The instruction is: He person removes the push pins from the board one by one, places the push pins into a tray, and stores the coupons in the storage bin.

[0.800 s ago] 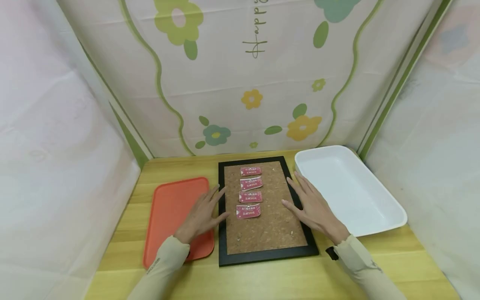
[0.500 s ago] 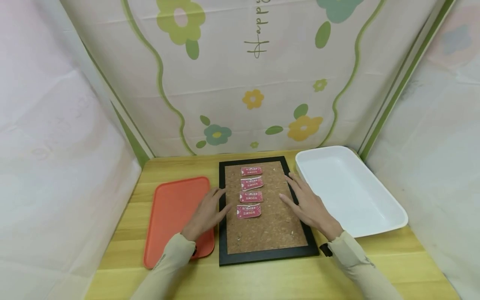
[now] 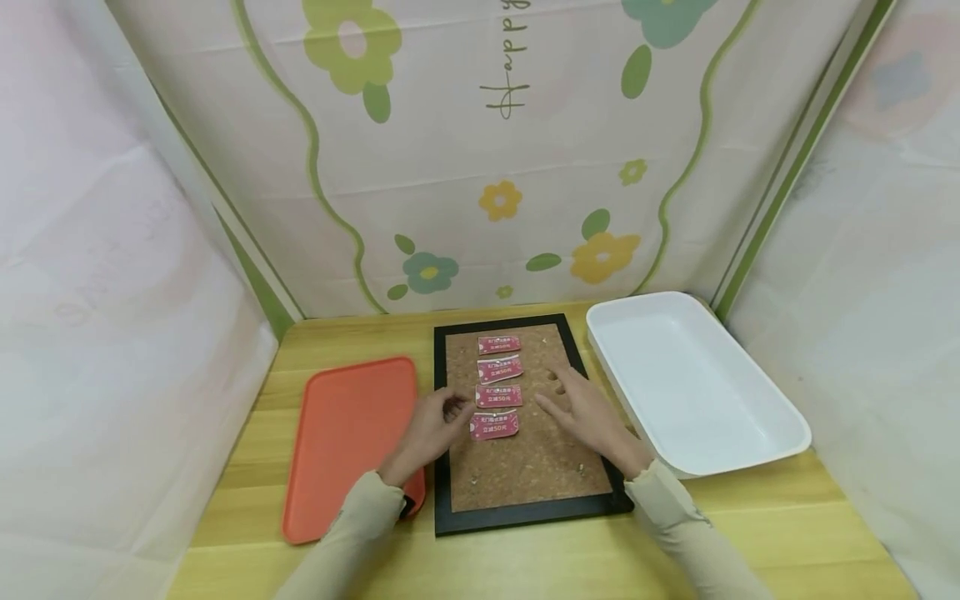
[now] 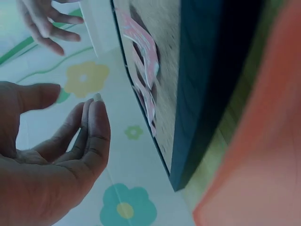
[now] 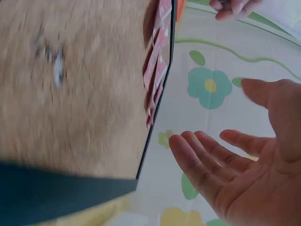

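Observation:
A black-framed cork board (image 3: 536, 471) lies on the table. Several pink paper coupons (image 3: 494, 426) form a column on its left half, and in the left wrist view the papers (image 4: 149, 61) bend up from the cork. My left hand (image 3: 431, 431) hovers over the board's left edge beside the nearest coupon, fingers loosely bent, thumb apart from them, nothing between. Over the board's right side hangs my right hand (image 3: 592, 419), its palm turned inward. In the right wrist view the right hand's fingers (image 5: 202, 165) are relaxed and hold nothing.
To the left of the board lies a flat red tray (image 3: 356, 433), partly under the left forearm. A deep white tray (image 3: 697, 383) stands at the right. Behind the wooden table (image 3: 517, 567) hangs a flowered cloth (image 3: 442, 175), with pale cloth walls at both sides.
Both hands have moved inward over the board, toward the coupons. The left fingers have bent more. Board, coupons and trays stay where they were.

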Demonstrator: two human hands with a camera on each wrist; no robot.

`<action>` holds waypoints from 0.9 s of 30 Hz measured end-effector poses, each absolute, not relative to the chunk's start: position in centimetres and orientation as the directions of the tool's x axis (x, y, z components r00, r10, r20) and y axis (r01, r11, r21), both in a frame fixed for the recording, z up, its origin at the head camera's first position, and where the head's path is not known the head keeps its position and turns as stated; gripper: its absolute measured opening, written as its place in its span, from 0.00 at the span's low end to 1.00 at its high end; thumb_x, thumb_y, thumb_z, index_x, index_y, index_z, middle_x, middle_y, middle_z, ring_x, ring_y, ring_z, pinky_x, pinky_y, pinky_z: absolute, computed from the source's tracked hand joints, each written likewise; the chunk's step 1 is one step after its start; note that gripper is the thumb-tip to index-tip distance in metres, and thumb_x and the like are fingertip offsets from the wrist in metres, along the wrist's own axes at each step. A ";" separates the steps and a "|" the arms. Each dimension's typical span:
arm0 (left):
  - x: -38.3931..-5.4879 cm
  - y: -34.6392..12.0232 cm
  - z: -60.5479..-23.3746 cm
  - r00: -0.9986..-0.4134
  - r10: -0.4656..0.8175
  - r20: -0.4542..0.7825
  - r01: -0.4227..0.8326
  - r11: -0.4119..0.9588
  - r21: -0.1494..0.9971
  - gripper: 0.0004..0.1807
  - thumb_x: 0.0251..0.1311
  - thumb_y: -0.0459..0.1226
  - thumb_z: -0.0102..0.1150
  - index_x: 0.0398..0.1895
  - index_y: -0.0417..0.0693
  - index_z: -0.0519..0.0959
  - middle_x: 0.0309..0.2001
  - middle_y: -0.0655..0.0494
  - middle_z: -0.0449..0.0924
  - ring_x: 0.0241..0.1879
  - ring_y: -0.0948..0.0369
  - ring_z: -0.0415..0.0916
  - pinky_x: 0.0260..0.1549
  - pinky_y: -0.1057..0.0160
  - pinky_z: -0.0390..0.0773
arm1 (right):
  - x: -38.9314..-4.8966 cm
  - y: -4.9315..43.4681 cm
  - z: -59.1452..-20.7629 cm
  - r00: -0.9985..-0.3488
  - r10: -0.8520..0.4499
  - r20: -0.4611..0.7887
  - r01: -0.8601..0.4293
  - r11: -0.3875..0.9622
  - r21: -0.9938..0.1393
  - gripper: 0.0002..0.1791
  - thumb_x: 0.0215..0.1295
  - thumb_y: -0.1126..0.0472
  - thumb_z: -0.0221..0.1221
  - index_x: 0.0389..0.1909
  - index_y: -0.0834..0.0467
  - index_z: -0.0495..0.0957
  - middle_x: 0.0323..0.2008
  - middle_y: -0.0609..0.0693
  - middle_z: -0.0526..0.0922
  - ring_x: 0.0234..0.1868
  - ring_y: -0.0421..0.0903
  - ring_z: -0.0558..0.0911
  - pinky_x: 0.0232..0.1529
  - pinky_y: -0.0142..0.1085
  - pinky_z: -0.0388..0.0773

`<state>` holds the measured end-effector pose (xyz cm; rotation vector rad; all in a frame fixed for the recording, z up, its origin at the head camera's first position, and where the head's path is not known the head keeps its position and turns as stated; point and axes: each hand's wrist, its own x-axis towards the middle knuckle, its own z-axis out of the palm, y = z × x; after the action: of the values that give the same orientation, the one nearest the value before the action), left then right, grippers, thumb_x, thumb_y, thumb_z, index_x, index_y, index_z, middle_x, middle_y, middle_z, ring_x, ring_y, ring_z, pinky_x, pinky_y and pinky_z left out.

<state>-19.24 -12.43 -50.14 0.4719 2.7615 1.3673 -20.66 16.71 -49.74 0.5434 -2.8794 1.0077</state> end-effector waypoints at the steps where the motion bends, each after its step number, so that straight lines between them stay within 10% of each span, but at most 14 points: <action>1: -19.3 -12.3 -50.2 -0.955 0.277 0.107 0.251 0.563 0.787 0.13 0.76 0.41 0.59 0.52 0.42 0.85 0.41 0.52 0.86 0.36 0.64 0.81 0.37 0.68 0.82 | -20.7 16.5 -49.9 -0.938 -0.312 0.152 -0.338 0.717 -0.609 0.36 0.76 0.43 0.59 0.76 0.59 0.66 0.63 0.62 0.80 0.56 0.57 0.86 0.54 0.54 0.85; 12: -19.9 -10.9 -51.0 -0.967 0.254 0.023 0.157 0.518 0.841 0.14 0.76 0.35 0.57 0.53 0.33 0.85 0.46 0.41 0.88 0.45 0.50 0.88 0.46 0.55 0.88 | -20.9 14.1 -51.9 -0.962 -0.269 0.053 -0.215 0.621 -0.754 0.24 0.73 0.60 0.64 0.64 0.67 0.76 0.42 0.56 0.87 0.36 0.42 0.87 0.38 0.38 0.86; 27: -20.3 -10.0 -51.7 -0.964 0.253 -0.086 0.074 0.564 0.823 0.14 0.76 0.36 0.57 0.52 0.37 0.86 0.47 0.44 0.88 0.42 0.57 0.87 0.36 0.60 0.86 | -20.6 12.8 -53.5 -0.967 -0.194 -0.166 0.023 0.581 -0.814 0.16 0.75 0.55 0.63 0.54 0.63 0.82 0.31 0.51 0.89 0.24 0.42 0.86 0.25 0.37 0.84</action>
<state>-20.28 -10.01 -51.70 0.2754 2.6016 1.3551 -20.65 12.79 -53.47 0.1655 -3.0000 1.5506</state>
